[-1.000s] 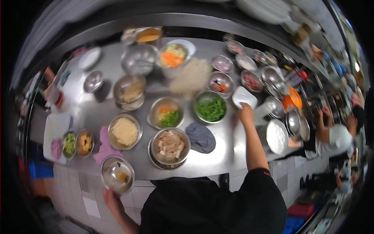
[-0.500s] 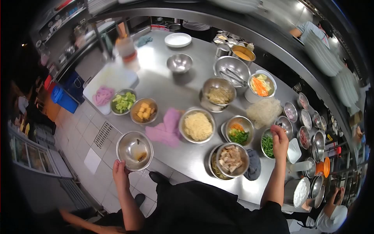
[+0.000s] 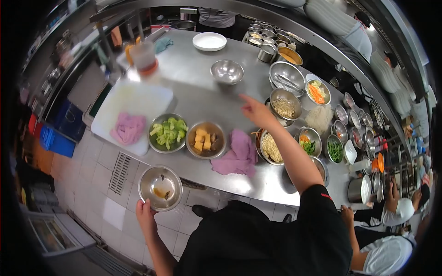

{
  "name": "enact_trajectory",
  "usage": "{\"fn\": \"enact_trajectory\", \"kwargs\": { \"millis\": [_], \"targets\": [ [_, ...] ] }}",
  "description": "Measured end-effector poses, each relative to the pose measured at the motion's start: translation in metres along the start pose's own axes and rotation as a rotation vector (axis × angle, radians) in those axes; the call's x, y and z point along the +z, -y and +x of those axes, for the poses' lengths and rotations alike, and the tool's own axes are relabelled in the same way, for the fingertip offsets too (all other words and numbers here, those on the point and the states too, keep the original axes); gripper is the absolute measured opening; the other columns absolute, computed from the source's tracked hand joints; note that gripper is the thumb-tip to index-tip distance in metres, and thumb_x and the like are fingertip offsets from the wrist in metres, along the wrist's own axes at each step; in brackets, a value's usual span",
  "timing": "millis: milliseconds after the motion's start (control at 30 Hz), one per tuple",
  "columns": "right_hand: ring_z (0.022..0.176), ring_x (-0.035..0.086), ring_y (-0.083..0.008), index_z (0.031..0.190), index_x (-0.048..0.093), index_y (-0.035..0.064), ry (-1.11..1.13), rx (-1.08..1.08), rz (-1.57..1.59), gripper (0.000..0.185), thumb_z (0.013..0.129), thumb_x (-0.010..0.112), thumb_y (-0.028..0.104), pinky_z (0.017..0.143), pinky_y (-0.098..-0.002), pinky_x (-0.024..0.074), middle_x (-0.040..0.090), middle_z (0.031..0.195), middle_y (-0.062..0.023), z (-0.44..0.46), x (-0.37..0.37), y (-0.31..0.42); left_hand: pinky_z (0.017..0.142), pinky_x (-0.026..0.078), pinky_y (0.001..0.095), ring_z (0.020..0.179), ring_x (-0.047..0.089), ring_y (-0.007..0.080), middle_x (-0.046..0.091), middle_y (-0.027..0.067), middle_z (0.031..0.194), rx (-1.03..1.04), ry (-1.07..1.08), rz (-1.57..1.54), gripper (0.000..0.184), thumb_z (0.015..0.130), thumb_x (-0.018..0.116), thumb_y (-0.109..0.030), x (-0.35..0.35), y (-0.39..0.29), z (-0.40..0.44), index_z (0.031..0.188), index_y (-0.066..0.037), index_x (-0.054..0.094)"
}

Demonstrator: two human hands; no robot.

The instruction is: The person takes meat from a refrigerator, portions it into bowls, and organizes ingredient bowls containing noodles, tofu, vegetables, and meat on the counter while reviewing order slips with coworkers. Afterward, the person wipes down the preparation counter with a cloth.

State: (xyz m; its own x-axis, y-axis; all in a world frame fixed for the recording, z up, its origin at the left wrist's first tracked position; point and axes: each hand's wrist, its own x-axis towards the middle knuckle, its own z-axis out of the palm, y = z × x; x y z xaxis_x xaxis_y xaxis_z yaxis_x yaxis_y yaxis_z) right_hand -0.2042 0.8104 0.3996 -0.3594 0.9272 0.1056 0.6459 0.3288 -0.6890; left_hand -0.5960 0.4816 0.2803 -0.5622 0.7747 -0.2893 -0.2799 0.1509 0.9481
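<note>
Flat grey stainless-steel table (image 3: 193, 99) spans the work area; round silver metal bowl (image 3: 148, 181) (brown residue, dark pieces inside) is off the table's near edge, rim gripped by the left hand (image 3: 145, 215); right hand (image 3: 257, 113) is above the table, index finger extended, others curled; any held item cannot be told.

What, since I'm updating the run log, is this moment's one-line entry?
left hand: holding metal bowl, brown liquid inside | right hand: apparently empty, over counter | also there: green vegetables, white plate
</note>
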Motion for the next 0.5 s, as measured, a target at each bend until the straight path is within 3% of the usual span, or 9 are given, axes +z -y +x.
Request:
{"fn": "enact_trajectory", "kwargs": {
  "millis": [200, 367, 433, 500],
  "targets": [
    [0.096, 0.065, -0.0359, 0.147, 0.029, 0.0144, -0.002, 0.157, -0.132, 0.071, 0.082, 0.056, 0.016, 0.085, -0.0429, 0.0502, 0.068, 0.104, -0.0195, 0.097, 0.063, -0.048, 0.058, 0.052, 0.0262, 0.064, 0.055, 0.0081, 0.057, 0.0012, 0.079, -0.026, 0.05, -0.007, 0.017, 0.096, 0.055, -0.02, -0.001, -0.026, 0.036, 0.085, -0.008, 0.05],
    [0.108, 0.06, -0.0368, 0.15, 0.024, 0.0156, -0.076, 0.439, -0.175, 0.075, 0.081, 0.052, 0.016, 0.093, -0.0434, 0.0475, 0.061, 0.121, -0.0218, 0.164, 0.068, -0.074, 0.058, 0.052, 0.0238, 0.068, 0.058, 0.0086, 0.059, 0.0022, 0.082, 0.063, 0.063, 0.005, 0.014, 0.096, 0.055, -0.019, 0.025, -0.078, 0.078, 0.09, -0.007, 0.052],
    [0.112, 0.059, -0.0351, 0.15, 0.027, 0.0162, -0.127, 0.482, -0.19, 0.071, 0.082, 0.049, 0.014, 0.096, -0.0426, 0.0465, 0.058, 0.127, -0.0203, 0.187, 0.076, -0.094, 0.058, 0.054, 0.0247, 0.07, 0.059, 0.0095, 0.059, 0.0034, 0.084, 0.089, 0.076, 0.033, 0.014, 0.097, 0.054, -0.019, 0.04, -0.098, 0.1, 0.093, -0.006, 0.052],
    [0.112, 0.059, -0.0338, 0.14, 0.043, 0.0146, -0.182, 0.517, -0.234, 0.055, 0.087, 0.055, 0.021, 0.094, -0.0432, 0.0474, 0.06, 0.125, -0.0182, 0.208, 0.095, -0.122, 0.061, 0.057, 0.029, 0.075, 0.063, 0.013, 0.06, 0.0071, 0.09, 0.139, 0.096, 0.09, 0.018, 0.098, 0.051, -0.021, 0.058, -0.117, 0.124, 0.101, -0.004, 0.051]
  ]
}}
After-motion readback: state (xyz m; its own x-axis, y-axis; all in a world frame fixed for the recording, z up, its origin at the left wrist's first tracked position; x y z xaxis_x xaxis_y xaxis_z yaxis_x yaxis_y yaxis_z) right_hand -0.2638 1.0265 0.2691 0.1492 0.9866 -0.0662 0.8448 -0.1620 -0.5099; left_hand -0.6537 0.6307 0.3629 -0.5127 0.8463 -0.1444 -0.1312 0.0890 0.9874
